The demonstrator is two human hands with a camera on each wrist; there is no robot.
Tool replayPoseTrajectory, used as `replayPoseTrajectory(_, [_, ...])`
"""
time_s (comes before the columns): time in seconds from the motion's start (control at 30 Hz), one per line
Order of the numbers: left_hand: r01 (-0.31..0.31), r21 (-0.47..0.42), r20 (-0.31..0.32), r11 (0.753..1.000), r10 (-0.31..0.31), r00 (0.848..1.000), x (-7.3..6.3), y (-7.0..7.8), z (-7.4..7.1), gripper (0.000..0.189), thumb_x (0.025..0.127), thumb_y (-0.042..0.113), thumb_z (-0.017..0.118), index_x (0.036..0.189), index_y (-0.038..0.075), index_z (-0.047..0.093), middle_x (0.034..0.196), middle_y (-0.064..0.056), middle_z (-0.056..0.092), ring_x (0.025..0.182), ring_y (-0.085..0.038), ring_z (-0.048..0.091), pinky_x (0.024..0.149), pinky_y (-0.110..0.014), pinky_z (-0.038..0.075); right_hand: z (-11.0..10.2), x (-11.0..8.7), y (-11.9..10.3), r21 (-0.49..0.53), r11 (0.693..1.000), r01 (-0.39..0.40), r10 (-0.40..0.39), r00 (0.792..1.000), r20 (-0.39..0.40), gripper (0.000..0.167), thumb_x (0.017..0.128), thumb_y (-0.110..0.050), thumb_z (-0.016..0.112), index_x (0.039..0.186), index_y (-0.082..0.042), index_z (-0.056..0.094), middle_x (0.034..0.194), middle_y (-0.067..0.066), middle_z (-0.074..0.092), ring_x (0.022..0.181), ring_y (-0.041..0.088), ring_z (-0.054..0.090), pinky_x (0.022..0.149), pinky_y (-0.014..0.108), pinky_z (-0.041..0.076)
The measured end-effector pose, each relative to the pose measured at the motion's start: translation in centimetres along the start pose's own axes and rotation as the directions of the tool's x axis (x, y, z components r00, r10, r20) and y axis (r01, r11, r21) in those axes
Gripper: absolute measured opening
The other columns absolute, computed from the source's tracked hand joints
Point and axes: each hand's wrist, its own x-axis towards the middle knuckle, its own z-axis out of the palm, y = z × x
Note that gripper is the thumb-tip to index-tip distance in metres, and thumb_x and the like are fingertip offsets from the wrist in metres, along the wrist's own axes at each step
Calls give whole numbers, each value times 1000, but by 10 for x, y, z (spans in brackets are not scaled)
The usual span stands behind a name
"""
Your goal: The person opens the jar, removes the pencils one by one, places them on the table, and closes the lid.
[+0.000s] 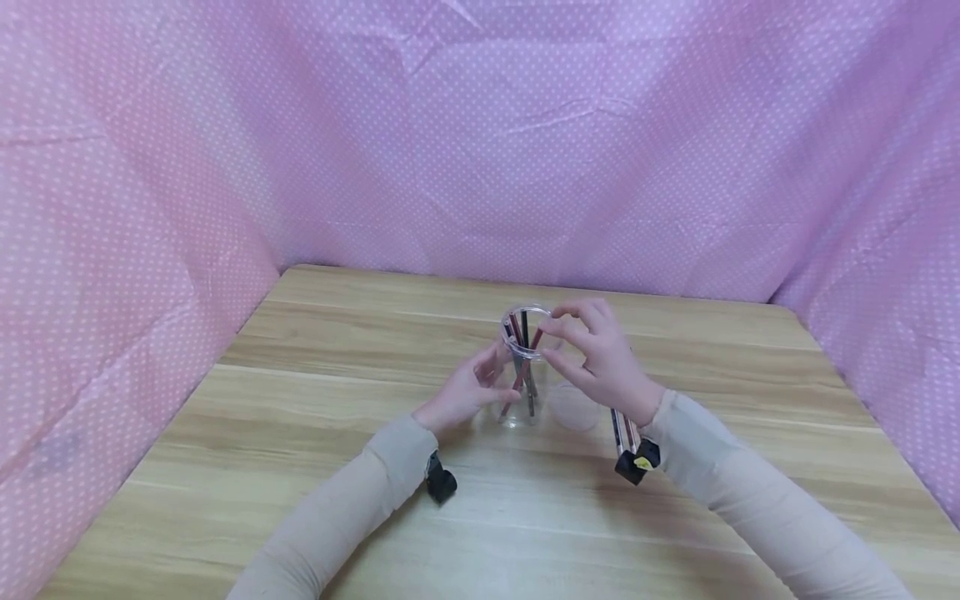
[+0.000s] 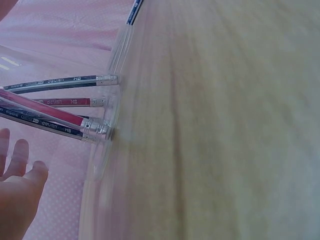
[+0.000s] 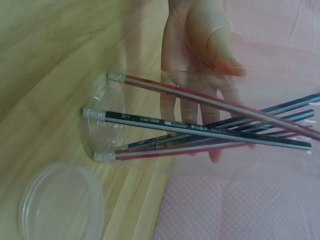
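Note:
A clear plastic jar [image 1: 512, 419] stands upright on the table with several red and black striped pencils [image 3: 200, 129] leaning inside, eraser ends down. My left hand [image 1: 471, 390] holds the jar from its left side, thumb in front and fingers behind; its palm shows through the clear wall in the right wrist view. Over the rim, my right hand [image 1: 600, 354] has thumb and index finger apart, beside the upper end of a red pencil [image 1: 537, 337]. The index fingertip is close to that pencil; whether they touch is unclear. The right wrist view does not show the right hand.
A round translucent lid [image 3: 61, 202] lies on the table right of the jar. More pencils [image 1: 628, 432] lie beneath the right wrist, partly hidden. The wooden table [image 1: 360, 333] is enclosed by pink dotted cloth [image 1: 525, 167] at the back and sides.

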Motion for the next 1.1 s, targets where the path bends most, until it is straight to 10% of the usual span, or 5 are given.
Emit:
replayPoseTrajectory(0.33, [11, -22, 5, 1000, -11, 1000, -1, 2, 0, 83, 79, 3, 72, 149, 18, 29, 150, -6, 38, 141, -21, 29, 119, -39, 21, 4, 2, -6, 86, 994, 62, -68, 995, 73, 25, 78, -8, 72, 98, 2, 60, 98, 15, 67, 103, 37, 58, 94, 51, 48])
replayPoseTrajectory(0.73, [1, -48, 16, 999, 0, 1000, 1, 0, 1, 84, 80, 0, 70, 150, 15, 26, 151, -7, 35, 142, -20, 28, 119, -37, 20, 3, 5, -9, 166, 983, 78, -90, 994, 66, 19, 72, 5, 74, 87, 1, 63, 85, 10, 66, 89, 27, 60, 98, 56, 43])
replayPoseTrajectory(1.1, [-35, -23, 2, 999, 35, 999, 3, -4, 0, 83, 79, 1, 72, 149, 17, 30, 149, -8, 40, 140, -20, 32, 119, -37, 22, -4, 9, -15, 263, 959, -108, 76, 989, 130, 22, 73, 9, 73, 90, -3, 65, 89, 6, 68, 86, 20, 60, 83, 35, 50])
